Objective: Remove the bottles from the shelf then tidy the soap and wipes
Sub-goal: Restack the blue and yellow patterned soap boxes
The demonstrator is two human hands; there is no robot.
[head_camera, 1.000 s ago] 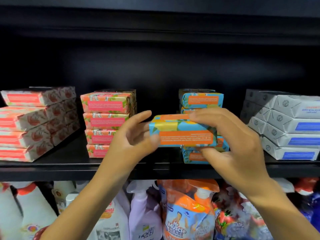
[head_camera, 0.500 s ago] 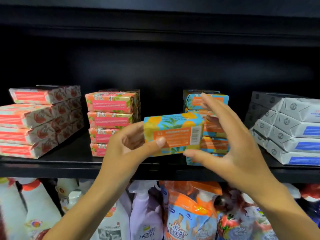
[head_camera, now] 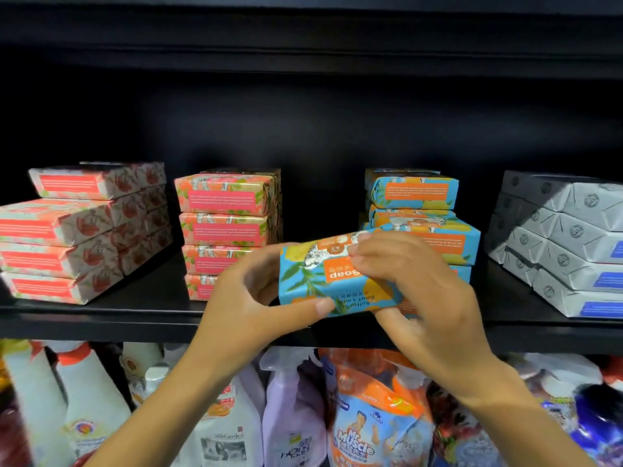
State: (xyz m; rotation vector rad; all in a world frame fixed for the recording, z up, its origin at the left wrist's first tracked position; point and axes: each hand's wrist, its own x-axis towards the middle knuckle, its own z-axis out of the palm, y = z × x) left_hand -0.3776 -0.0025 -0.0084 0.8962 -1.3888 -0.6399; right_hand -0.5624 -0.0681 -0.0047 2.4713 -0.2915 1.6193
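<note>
Both hands hold a blue and orange soap bar (head_camera: pixel 323 278) just in front of the black shelf (head_camera: pixel 101 318), its label upside down. My left hand (head_camera: pixel 256 298) grips its left end, thumb under the front. My right hand (head_camera: pixel 418 284) grips the right end, fingers curled over the top and thumb below. Behind it stands the stack of matching blue soap bars (head_camera: pixel 414 193). A stack of peach floral soap bars (head_camera: pixel 226 210) stands left of centre, and red and white soap bars (head_camera: pixel 77 230) fill the far left. Grey packs (head_camera: pixel 566 237) are stacked at the right.
The shelf below holds spray and refill bottles: white ones (head_camera: pixel 81 399) at the left, a lilac sprayer (head_camera: pixel 290 416), an orange and blue refill pouch (head_camera: pixel 374 416) and dark bottles at the far right. A bare gap on the shelf lies between the peach and blue stacks.
The blue soap bar has been turned over in my hands, so its front label now faces me upside down. My right hand has closed on it again.
</note>
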